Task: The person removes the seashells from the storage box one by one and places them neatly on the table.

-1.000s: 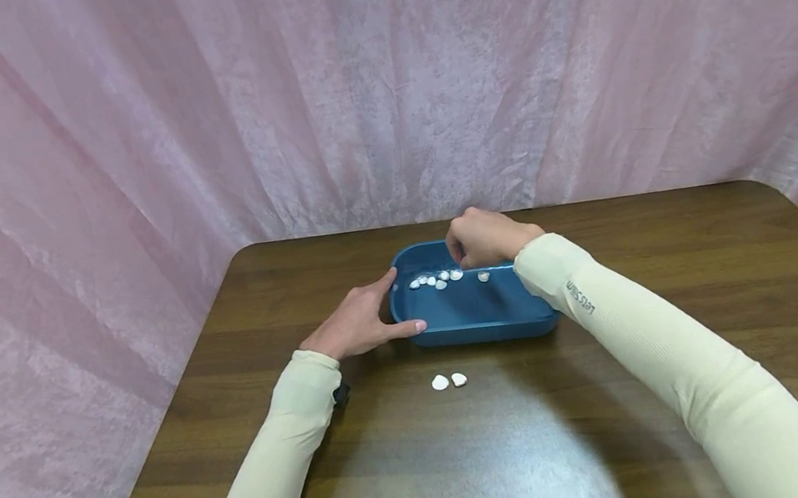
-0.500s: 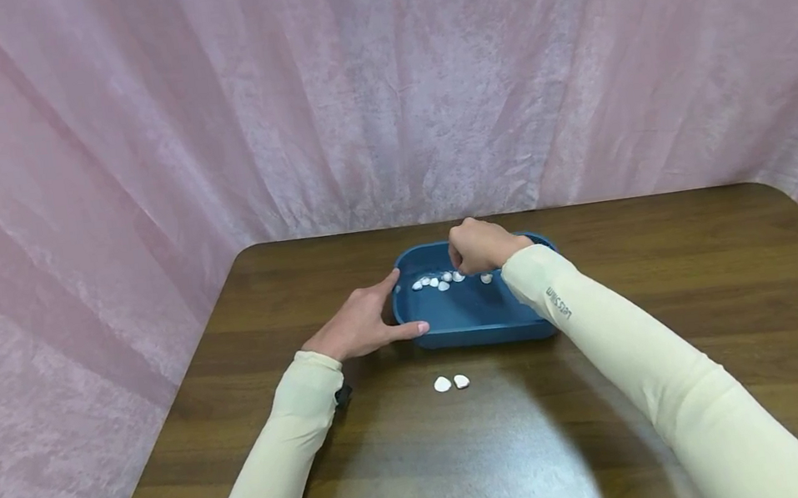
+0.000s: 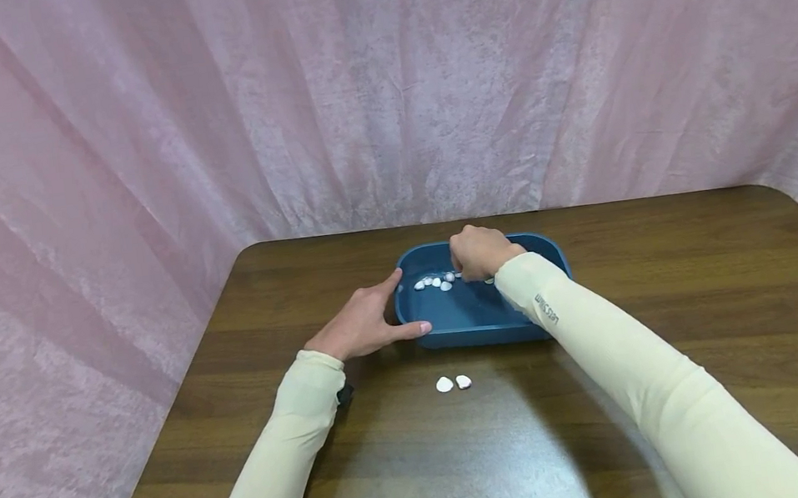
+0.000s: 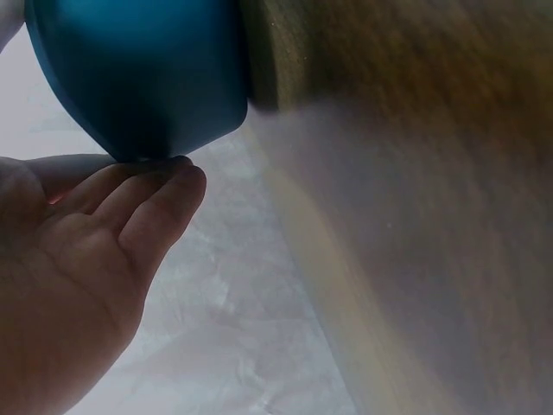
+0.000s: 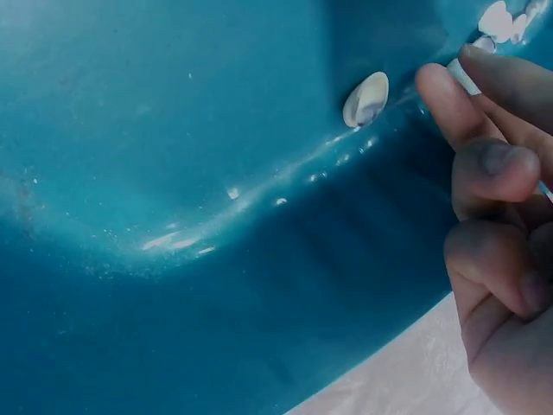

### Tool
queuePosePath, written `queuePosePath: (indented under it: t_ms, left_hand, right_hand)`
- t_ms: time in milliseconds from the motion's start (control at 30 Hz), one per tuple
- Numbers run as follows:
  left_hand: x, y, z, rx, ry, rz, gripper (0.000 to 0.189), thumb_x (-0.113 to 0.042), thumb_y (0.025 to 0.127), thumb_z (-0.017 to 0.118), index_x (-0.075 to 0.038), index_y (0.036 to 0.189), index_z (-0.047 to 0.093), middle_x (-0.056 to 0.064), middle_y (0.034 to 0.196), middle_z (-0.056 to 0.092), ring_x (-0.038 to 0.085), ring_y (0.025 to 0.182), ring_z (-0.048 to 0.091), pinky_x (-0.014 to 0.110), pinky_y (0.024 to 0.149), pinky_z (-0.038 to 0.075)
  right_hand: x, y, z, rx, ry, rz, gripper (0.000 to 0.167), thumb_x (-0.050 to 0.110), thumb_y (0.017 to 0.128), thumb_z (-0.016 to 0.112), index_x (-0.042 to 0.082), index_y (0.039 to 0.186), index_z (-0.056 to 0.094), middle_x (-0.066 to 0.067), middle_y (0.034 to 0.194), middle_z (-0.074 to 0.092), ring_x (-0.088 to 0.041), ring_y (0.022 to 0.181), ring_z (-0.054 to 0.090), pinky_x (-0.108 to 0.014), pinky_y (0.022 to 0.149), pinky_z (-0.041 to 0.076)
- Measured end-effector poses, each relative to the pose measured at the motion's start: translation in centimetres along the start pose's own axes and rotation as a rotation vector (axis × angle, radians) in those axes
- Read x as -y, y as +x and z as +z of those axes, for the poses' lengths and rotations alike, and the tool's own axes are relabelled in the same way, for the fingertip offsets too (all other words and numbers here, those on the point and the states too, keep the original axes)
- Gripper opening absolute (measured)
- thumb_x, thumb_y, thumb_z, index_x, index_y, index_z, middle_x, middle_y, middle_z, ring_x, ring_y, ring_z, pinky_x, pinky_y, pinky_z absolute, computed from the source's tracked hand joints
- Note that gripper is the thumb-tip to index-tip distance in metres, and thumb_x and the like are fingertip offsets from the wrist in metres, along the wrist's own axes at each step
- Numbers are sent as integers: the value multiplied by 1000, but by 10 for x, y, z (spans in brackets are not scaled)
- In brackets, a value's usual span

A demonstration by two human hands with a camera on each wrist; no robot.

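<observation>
A blue tray (image 3: 482, 336) with raised walls stands on the table. My left hand (image 3: 359, 323) spans its left end, thumb on the front rim and fingers along the side; in the left wrist view the fairly straight fingers touch the tray's outside (image 4: 143, 78). Over the back wall, my right hand (image 3: 481, 252) reaches down inside. In the right wrist view a small white seashell (image 5: 464, 78) lies between thumb and forefinger, while the other fingers curl. Another seashell (image 5: 366, 99) lies apart near it on the tray floor.
Several white shells (image 3: 437, 283) lie in the tray's back left part. On the brown wooden table (image 3: 366, 455), before the tray, two white shells (image 3: 445, 384) sit side by side. A pink curtain (image 3: 378, 92) hangs behind the table.
The right hand has come lower into the tray and slightly nearer, now covering part of the shells at the back. The left hand stays at the tray's left end.
</observation>
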State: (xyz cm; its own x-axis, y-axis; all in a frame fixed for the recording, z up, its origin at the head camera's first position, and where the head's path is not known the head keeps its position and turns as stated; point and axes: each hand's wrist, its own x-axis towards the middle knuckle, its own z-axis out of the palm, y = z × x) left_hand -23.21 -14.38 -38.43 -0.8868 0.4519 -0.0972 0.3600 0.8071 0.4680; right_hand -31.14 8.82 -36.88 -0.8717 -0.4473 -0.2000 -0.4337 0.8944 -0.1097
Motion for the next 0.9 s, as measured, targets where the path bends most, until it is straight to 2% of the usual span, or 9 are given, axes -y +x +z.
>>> queuePosePath:
  t_ms: [233, 433, 567, 700, 900]
  left_hand:
    - [-1, -1, -1, 0, 1, -7, 113, -71, 81, 68, -10, 162, 18, 14, 163, 33, 30, 147, 41, 47, 117, 41]
    - [0, -1, 0, 8, -5, -23, 113, -72, 81, 68, -11, 162, 18, 13, 164, 33, 31, 148, 41, 48, 117, 41]
    - [0, -2, 2, 17, -16, -32, 113, -71, 81, 68, -12, 162, 17, 12, 165, 32, 30, 148, 40, 48, 117, 41]
    - [1, -2, 2, 6, -15, -17, 112, -71, 81, 68, -11, 162, 18, 13, 164, 32, 29, 148, 41, 47, 117, 41]
    - [-1, -1, -1, 7, -7, -7, 114, -72, 81, 68, -10, 162, 17, 13, 164, 32, 29, 147, 42, 47, 117, 41]
  right_hand:
    - [0, -1, 4, -29, -5, -28, 9, 11, 89, 73, 11, 96, 80, -4, 96, 76, -18, 78, 64, -37, 74, 57]
    - [1, -3, 3, -34, 2, -42, 10, 9, 90, 72, 11, 97, 79, -6, 100, 76, -18, 79, 64, -36, 75, 58]
    - [2, -7, -1, -3, 0, -66, 9, 9, 91, 70, 12, 87, 77, -4, 89, 74, -16, 73, 62, -32, 67, 54]
    - [3, -12, -9, 9, -8, -114, 19, 7, 91, 67, 13, 74, 71, -2, 73, 68, -14, 63, 59, -27, 59, 47]
    - [6, -24, -24, 28, 43, -208, 19, 5, 92, 64, 10, 76, 73, -4, 67, 69, -12, 53, 62, -25, 58, 50]
